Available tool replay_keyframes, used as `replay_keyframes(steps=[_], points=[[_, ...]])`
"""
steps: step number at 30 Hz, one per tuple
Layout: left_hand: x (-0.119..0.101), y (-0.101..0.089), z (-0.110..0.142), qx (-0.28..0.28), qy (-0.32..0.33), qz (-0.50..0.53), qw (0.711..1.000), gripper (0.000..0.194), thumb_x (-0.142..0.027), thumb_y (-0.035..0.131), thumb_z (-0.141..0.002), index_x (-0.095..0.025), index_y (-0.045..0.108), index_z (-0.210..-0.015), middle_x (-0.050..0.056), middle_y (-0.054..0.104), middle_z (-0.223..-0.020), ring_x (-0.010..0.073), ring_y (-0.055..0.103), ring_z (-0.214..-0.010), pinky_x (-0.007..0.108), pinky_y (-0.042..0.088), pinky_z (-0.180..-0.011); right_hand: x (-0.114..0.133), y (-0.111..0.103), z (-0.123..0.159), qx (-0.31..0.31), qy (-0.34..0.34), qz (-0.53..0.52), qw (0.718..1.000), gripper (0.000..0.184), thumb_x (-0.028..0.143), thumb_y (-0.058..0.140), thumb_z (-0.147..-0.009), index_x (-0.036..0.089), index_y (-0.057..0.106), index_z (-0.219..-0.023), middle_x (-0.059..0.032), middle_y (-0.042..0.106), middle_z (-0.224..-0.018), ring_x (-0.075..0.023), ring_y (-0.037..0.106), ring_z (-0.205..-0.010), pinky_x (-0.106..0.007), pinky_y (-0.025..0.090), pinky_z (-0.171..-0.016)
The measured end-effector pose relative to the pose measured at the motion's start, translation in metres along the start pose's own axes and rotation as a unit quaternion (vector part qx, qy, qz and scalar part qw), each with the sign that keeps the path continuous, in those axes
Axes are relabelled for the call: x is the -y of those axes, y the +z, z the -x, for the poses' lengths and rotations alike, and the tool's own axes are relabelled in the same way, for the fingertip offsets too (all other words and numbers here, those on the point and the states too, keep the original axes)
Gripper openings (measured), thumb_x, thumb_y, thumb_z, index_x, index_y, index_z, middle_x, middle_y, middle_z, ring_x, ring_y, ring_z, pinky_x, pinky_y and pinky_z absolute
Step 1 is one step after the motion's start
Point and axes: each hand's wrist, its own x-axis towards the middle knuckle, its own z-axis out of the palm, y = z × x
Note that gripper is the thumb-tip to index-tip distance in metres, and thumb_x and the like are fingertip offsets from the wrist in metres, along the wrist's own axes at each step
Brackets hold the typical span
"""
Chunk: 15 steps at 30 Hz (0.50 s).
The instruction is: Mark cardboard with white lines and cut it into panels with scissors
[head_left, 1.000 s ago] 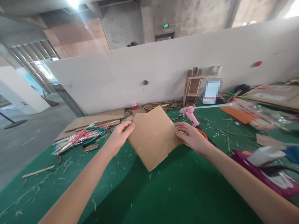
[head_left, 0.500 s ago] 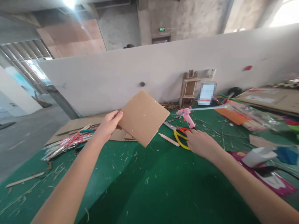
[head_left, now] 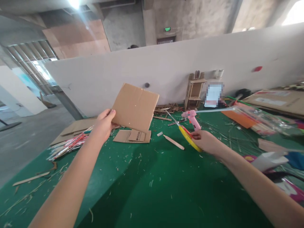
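Observation:
A flat, four-sided piece of brown cardboard (head_left: 136, 107) is raised above the table, its left corner pinched in my left hand (head_left: 104, 125). My right hand (head_left: 206, 142) is closed on the handles of a pair of scissors (head_left: 189, 138) with yellow and red grips. The scissors are tilted on edge, blades pointing away to the upper left. Below them lies a pale pen-like marker (head_left: 174, 142), its cap (head_left: 160, 134) apart from it. Just beyond my right hand stands a pink glue gun (head_left: 193, 119). Smaller cardboard pieces (head_left: 121, 136) lie under the held sheet.
Plastic-wrapped sticks (head_left: 68, 144) and cardboard are at the left of the green table (head_left: 142, 196). At the back stand a small cardboard shelf (head_left: 195, 90) and a blurred screen (head_left: 213, 95) before a white partition (head_left: 114, 76). Packets and a corded white object (head_left: 270, 160) lie right.
My right hand has lifted the scissors and turned them on edge. My left hand has moved the cardboard left and rotated it, uncovering the smaller pieces and the marker's cap.

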Motion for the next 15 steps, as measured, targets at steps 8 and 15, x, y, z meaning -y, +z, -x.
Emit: replay_keyframes(steps=[8, 15], points=[[-0.007, -0.013, -0.001, 0.006, 0.019, -0.022, 1.000, 0.028, -0.038, 0.070, -0.065, -0.018, 0.059, -0.082, 0.003, 0.058, -0.084, 0.0180, 0.057, -0.073, 0.028, 0.053, -0.053, 0.025, 0.014, 0.027, 0.219, -0.085, -0.303, 0.924, 0.021, 0.028, 0.065, -0.070, 0.021, 0.045, -0.072, 0.0042, 0.048, -0.062, -0.0110, 0.049, -0.055, -0.024, 0.043, -0.051], [-0.008, -0.013, -0.003, -0.001, 0.064, -0.070, 0.996, 0.025, -0.037, 0.066, -0.069, -0.018, 0.058, -0.082, 0.003, 0.058, -0.081, 0.0183, 0.057, -0.072, 0.030, 0.054, -0.052, 0.028, 0.008, 0.033, 0.236, -0.146, -0.029, 0.960, 0.040, 0.059, 0.045, -0.084, 0.020, 0.046, -0.077, 0.0001, 0.050, -0.074, -0.0146, 0.052, -0.066, -0.028, 0.046, -0.060]])
